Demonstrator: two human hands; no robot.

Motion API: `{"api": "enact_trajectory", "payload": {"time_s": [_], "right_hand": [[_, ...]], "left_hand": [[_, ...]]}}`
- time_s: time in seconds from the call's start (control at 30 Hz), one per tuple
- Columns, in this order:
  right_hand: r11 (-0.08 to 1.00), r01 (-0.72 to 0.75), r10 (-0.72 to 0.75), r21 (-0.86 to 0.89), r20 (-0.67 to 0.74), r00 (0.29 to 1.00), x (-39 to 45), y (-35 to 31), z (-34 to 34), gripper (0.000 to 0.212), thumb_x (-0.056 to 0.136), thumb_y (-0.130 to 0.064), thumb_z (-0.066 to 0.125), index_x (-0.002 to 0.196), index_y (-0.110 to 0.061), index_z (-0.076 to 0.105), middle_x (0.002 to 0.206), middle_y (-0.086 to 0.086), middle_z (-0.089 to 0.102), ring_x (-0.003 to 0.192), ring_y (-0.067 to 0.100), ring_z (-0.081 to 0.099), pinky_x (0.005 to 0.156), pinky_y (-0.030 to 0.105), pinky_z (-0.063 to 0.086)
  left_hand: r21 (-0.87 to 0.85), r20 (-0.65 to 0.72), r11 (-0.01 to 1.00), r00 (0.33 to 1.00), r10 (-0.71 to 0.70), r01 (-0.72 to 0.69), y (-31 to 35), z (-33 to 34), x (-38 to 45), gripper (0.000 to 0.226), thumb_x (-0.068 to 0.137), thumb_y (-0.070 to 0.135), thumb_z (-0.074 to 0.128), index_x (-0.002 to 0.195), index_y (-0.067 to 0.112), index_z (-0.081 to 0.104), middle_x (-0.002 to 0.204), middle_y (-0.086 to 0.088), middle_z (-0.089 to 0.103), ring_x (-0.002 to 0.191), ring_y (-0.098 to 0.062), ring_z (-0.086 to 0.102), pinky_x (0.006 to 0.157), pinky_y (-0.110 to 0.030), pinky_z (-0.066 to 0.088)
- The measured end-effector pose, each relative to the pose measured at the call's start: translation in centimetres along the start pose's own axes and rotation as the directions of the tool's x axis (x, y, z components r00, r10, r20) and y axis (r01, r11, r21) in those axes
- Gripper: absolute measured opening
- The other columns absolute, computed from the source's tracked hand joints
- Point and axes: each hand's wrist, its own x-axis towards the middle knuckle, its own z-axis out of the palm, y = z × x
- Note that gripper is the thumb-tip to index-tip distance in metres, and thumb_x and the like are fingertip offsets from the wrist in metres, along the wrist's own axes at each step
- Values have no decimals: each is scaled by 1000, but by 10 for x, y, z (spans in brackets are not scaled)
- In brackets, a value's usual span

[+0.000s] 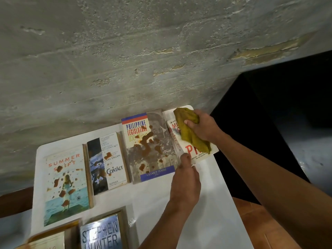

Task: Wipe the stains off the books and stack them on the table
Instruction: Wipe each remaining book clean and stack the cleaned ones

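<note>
A white paperback with red letters (193,151) lies at the table's far right corner. My right hand (203,127) grips a mustard-yellow cloth (190,130) and presses it on that cover. My left hand (186,175) pinches the paperback's near left corner. To its left lies the "Philippine Legislature" book (149,146) with large brown stains. Further left are "Contact" (107,162) and "Summer Shift" (66,184), both spotted with brown stains.
The white table (161,200) stands against a rough grey wall (125,60). At the near left edge lie a "Stephen Hunter" book (101,232) and another book (45,239), partly cut off. A dark drop lies beyond the table's right edge.
</note>
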Motion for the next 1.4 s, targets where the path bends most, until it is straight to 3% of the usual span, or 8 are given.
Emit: {"api": "enact_trajectory", "payload": {"time_s": [0.1, 0.23, 0.47, 0.63, 0.87, 1.0, 1.2, 1.4], "right_hand": [[995, -49, 53, 92, -43, 998, -7, 8, -2, 61, 95, -46, 61, 147, -23, 41, 137, 1, 57, 124, 26, 58, 101, 41, 49], [980, -107, 109, 170, 1, 994, -12, 17, -5, 56, 94, -46, 62, 142, -24, 43, 134, 1, 56, 122, 26, 57, 100, 42, 49], [976, -92, 103, 199, -48, 994, -30, 33, -8, 48, 96, -41, 62, 139, -23, 48, 128, -1, 59, 118, 23, 58, 99, 41, 50], [976, -116, 127, 184, -51, 991, -53, 41, -9, 52, 98, -38, 60, 144, -22, 43, 125, -8, 53, 119, 19, 55, 97, 34, 46], [912, -110, 102, 396, 43, 994, -107, 77, -19, 28, 95, -41, 63, 119, -31, 53, 109, -5, 66, 93, 12, 71, 79, 38, 62], [840, -90, 82, 534, 38, 996, -143, 70, -21, 18, 97, -37, 61, 114, -34, 55, 109, -4, 67, 89, 7, 72, 72, 28, 62], [934, 85, -64, 346, -72, 995, -177, 34, -29, 34, 93, -51, 58, 123, -37, 53, 112, -16, 61, 97, 4, 65, 81, 24, 59], [966, 255, -256, -41, -277, 926, -203, -2, -51, 36, 94, -49, 56, 122, -27, 60, 129, -6, 32, 117, 7, 30, 100, 22, 38]], "left_hand": [[-326, -7, 935, 989, -148, 137, 1, 6, -7, 38, 103, 27, 55, 136, 33, 38, 126, 18, 53, 109, -12, 62, 82, -14, 56], [-402, 80, 882, 969, -233, 246, 11, 7, -5, 52, 102, 31, 54, 146, 28, 26, 148, 9, 44, 130, -17, 53, 90, -22, 51], [-687, 122, 651, 935, -334, 323, 15, 5, 5, 34, 103, 33, 55, 131, 33, 38, 105, 22, 44, 100, -12, 55, 48, -10, 46], [-761, 244, 513, 908, -341, 397, 9, 20, 5, 44, 102, 45, 47, 142, 31, 34, 134, 2, 53, 109, -16, 59, 60, -15, 51], [-745, 370, 435, 856, -361, 505, 14, 14, 6, 53, 78, 70, 52, 117, 35, 58, 101, 1, 75, 92, -24, 75, 86, -51, 60], [-842, 382, 310, 893, -237, 442, 22, 7, -6, 64, 75, 73, 51, 127, 38, 60, 110, -3, 76, 100, -28, 74, 92, -57, 56], [-931, 335, 148, 942, -15, 333, 26, -36, -25, 60, 87, 66, 40, 137, 36, 56, 126, -7, 70, 112, -31, 69, 93, -50, 56], [-937, 283, 210, 959, -17, 280, 33, -68, -61, 54, 90, 58, 46, 135, 30, 59, 120, -11, 72, 105, -31, 72, 82, -44, 60]]}}
